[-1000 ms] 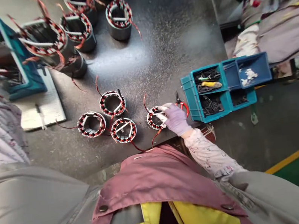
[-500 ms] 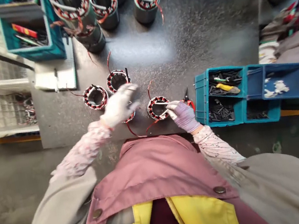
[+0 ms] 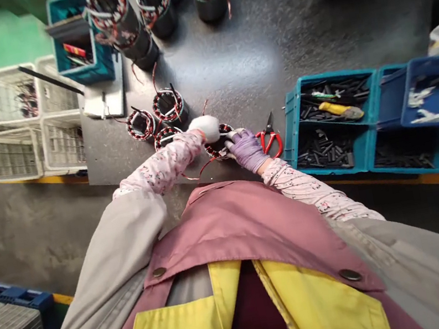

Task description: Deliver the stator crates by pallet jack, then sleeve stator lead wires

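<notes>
A motor stator with red, black and white windings sits on the dark table between my hands, partly covered by them. My left hand, in a white glove, is curled at its upper left rim. Its fingertips are hidden. My right hand, in a purple glove with pale fingertips, grips the stator's right rim; a white strip runs across the opening close to the fingers. Left of it, a second stator is partly behind my left sleeve. Two more, a stator and a larger one, stand just behind.
Red-handled cutters lie right of my right hand. Beyond them stands a teal divided bin with black pieces and a yellow-handled tool. A blue tray holds white pieces. Taller stators stand at the back; white crates are left.
My left hand has moved right, from above the left stators to the stator at my right hand. My right hand stays at that stator. The whole view has shifted.
</notes>
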Action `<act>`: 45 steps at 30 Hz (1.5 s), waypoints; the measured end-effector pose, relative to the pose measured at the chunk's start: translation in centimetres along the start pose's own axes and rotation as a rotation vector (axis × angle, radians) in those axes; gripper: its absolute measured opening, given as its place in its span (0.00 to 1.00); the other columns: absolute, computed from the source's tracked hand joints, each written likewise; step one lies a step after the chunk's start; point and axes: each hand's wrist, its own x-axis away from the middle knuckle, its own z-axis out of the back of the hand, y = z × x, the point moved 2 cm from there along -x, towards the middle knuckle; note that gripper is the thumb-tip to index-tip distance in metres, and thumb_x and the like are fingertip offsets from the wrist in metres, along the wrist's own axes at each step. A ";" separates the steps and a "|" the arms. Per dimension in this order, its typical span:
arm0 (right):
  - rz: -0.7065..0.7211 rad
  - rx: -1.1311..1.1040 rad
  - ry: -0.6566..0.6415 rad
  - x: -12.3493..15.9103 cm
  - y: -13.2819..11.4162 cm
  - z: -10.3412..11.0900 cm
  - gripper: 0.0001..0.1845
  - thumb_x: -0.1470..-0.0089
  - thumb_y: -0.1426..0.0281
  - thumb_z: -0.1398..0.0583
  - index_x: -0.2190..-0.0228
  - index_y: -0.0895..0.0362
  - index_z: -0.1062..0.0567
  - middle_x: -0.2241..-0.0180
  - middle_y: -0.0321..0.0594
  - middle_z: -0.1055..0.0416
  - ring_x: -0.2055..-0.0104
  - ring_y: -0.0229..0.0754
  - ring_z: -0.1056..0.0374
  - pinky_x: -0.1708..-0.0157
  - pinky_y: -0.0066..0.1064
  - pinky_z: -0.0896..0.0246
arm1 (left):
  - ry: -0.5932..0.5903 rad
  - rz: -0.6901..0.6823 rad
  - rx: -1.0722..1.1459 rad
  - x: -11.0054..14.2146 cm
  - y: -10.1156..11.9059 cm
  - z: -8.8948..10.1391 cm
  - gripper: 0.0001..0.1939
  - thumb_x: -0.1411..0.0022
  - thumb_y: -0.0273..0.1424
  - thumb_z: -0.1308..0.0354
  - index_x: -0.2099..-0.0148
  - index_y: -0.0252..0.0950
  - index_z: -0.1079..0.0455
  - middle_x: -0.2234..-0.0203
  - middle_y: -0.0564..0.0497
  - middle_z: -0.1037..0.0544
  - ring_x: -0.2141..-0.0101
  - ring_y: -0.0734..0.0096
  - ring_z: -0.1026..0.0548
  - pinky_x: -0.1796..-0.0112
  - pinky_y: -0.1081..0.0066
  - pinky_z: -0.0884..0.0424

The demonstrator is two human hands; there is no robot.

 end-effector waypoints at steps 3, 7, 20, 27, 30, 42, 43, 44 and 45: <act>-0.040 -0.013 -0.011 0.1 -0.3 0.0 0.22 0.36 0.67 0.44 0.45 0.64 0.27 0.43 0.60 0.34 0.43 0.59 0.42 0.44 0.50 0.50 | -0.006 -0.050 0.246 2.9 0.2 0.4 0.16 0.43 0.37 0.42 0.77 0.32 0.27 0.89 0.55 0.36 0.83 0.74 0.35 0.79 0.78 0.33; 0.196 0.013 -0.048 -0.2 -2.2 1.1 0.20 0.33 0.71 0.50 0.47 0.60 0.24 0.47 0.57 0.30 0.44 0.55 0.39 0.45 0.49 0.47 | 0.251 0.000 0.737 6.6 -0.9 0.3 0.15 0.40 0.41 0.44 0.71 0.34 0.34 0.84 0.56 0.34 0.82 0.78 0.39 0.79 0.77 0.40; -0.056 -0.149 0.155 -0.1 1.8 3.2 0.22 0.32 0.68 0.53 0.49 0.61 0.24 0.51 0.53 0.26 0.49 0.51 0.31 0.48 0.42 0.39 | 0.281 -0.056 0.128 9.1 -2.3 -2.3 0.25 0.36 0.43 0.45 0.44 0.32 0.31 0.50 0.41 0.25 0.54 0.60 0.25 0.55 0.68 0.31; 0.183 0.059 0.078 2.0 1.5 1.2 0.24 0.42 0.63 0.39 0.48 0.66 0.26 0.45 0.60 0.31 0.41 0.61 0.41 0.43 0.52 0.48 | -0.072 -0.144 -0.321 5.2 1.8 -1.8 0.22 0.30 0.35 0.52 0.37 0.34 0.38 0.56 0.40 0.22 0.58 0.59 0.21 0.61 0.67 0.30; 0.149 0.069 0.044 1.1 0.7 1.0 0.24 0.40 0.64 0.40 0.48 0.66 0.26 0.45 0.62 0.32 0.41 0.60 0.42 0.43 0.53 0.49 | -0.084 -0.203 -0.379 5.1 1.3 -1.4 0.25 0.33 0.37 0.46 0.38 0.33 0.38 0.54 0.39 0.22 0.57 0.57 0.22 0.62 0.67 0.30; 0.029 -0.071 0.017 -0.8 0.8 0.1 0.19 0.36 0.70 0.48 0.51 0.62 0.23 0.47 0.55 0.30 0.42 0.57 0.42 0.44 0.50 0.47 | -0.252 -0.257 -0.047 4.0 3.3 -2.9 0.16 0.44 0.36 0.44 0.78 0.33 0.24 0.83 0.52 0.28 0.77 0.72 0.32 0.73 0.77 0.31; 0.009 -0.115 0.040 -0.5 0.9 0.1 0.19 0.36 0.71 0.49 0.51 0.60 0.23 0.47 0.53 0.29 0.42 0.56 0.42 0.43 0.50 0.47 | -0.274 -0.251 0.101 4.8 3.5 -3.3 0.15 0.44 0.36 0.44 0.78 0.34 0.25 0.84 0.53 0.29 0.78 0.73 0.32 0.75 0.78 0.32; -0.015 -0.173 0.080 0.2 1.1 0.0 0.18 0.36 0.71 0.49 0.51 0.59 0.23 0.47 0.52 0.29 0.41 0.55 0.42 0.42 0.50 0.47 | -0.270 -0.225 0.293 5.7 3.3 -3.5 0.14 0.44 0.36 0.44 0.77 0.35 0.26 0.83 0.53 0.29 0.79 0.74 0.32 0.76 0.78 0.33; -0.050 -0.247 0.142 1.2 1.3 -0.1 0.17 0.36 0.70 0.48 0.51 0.58 0.23 0.47 0.52 0.29 0.41 0.54 0.42 0.41 0.50 0.47 | -0.226 -0.170 0.508 6.6 2.8 -3.5 0.12 0.43 0.35 0.43 0.75 0.35 0.27 0.82 0.53 0.28 0.79 0.75 0.32 0.77 0.78 0.34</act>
